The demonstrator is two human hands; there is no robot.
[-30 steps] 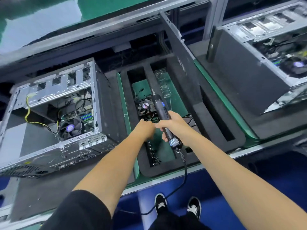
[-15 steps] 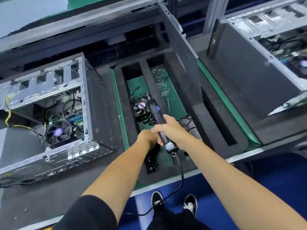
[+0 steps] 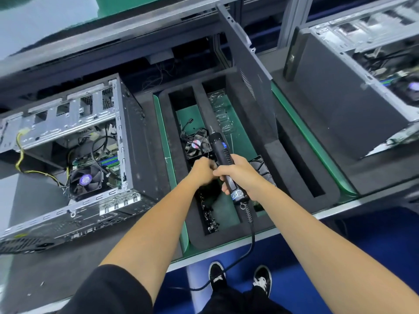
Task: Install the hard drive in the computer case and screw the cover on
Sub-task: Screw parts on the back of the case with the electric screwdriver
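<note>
Two hands meet over the foam tray [image 3: 240,123]: the right hand [image 3: 238,175] has its grip closed round the electric screwdriver [image 3: 223,159]; the left hand [image 3: 201,169] is curled, contents hidden. With the computer case [image 3: 74,155] open on the table left, a fumbled screw could drop among the fans.

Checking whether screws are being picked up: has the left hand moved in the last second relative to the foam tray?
Cannot tell: the left hand hovers over the same foam tray slot beside the screwdriver; the camera itself shifted.
</note>
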